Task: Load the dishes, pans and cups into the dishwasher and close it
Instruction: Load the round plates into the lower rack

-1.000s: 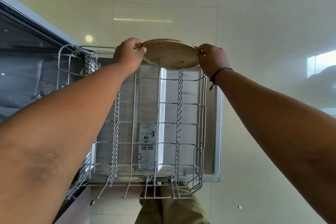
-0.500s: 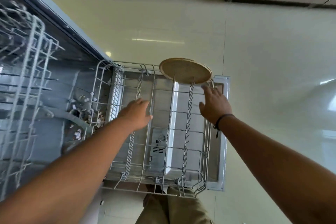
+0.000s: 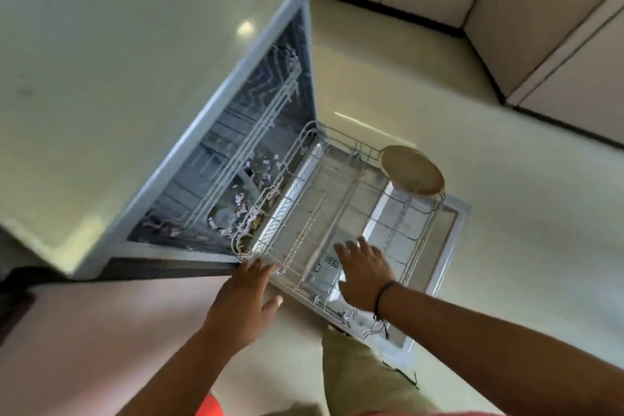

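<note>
Both your hands, left (image 3: 241, 307) and right (image 3: 363, 275), hover spread and empty over the rack (image 3: 341, 213) (plate (image 3: 412, 169) standing at its far end).

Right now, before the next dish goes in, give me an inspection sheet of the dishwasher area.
Surface: pale countertop above the dishwasher, bare where visible.
Job's things: lower rack pulled out over the open door; one tan plate on edge at its far end; no pans or cups seen.
Clutter: small blurred bits on the tub floor, cannot tell what.
Grippers: left hand and right hand both open, empty, over the rack's near end.
Cables: nothing seen.
Surroundings: glossy floor, beige cabinets.
</note>
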Action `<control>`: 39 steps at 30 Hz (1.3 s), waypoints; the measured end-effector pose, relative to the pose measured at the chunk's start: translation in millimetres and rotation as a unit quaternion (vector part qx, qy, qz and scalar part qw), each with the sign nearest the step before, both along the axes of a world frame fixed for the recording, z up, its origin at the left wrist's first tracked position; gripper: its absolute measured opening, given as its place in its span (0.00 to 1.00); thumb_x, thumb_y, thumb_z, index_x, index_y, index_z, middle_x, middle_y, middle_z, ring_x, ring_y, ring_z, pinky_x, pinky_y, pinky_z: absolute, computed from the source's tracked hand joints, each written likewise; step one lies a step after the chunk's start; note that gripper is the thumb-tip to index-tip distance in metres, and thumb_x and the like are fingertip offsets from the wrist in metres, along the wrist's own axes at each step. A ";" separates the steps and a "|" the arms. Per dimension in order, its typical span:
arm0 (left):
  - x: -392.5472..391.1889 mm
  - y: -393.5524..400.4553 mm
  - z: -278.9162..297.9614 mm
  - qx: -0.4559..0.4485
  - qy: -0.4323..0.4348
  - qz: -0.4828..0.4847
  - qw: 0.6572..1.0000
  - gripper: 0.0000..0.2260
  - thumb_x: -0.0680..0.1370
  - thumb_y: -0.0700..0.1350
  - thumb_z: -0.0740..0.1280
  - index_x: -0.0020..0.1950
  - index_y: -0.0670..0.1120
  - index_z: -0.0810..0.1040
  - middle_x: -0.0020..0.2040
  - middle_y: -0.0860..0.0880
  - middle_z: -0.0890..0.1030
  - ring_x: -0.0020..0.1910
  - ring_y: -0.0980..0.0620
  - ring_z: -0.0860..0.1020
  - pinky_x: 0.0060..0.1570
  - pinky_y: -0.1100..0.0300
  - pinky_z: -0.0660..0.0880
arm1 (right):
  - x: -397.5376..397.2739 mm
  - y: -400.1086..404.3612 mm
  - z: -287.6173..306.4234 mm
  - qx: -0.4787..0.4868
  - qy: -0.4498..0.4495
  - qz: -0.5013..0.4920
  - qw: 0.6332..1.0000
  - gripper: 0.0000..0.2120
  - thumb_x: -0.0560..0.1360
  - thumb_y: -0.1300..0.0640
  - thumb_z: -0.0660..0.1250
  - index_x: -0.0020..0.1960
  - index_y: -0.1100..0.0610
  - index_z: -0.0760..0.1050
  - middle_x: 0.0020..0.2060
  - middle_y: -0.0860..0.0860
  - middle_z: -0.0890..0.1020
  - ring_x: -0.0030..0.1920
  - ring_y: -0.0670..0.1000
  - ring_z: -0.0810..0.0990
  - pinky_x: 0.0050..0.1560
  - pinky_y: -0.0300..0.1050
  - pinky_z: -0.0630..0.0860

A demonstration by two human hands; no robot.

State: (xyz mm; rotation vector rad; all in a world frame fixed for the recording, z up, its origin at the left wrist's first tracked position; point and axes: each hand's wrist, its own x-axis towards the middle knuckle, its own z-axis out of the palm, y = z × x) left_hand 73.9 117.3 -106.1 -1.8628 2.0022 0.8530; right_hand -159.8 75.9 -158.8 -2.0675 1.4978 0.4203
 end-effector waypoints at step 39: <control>346.8 600.9 208.1 -0.315 -0.175 0.773 0.522 0.24 0.76 0.58 0.64 0.70 0.50 0.69 0.69 0.51 0.71 0.68 0.52 0.68 0.66 0.60 0.63 | 653.6 421.8 271.2 0.030 -0.253 0.658 0.709 0.34 0.75 0.44 0.65 0.76 0.51 0.56 0.73 0.51 0.63 0.73 0.52 0.61 0.72 0.49 0.62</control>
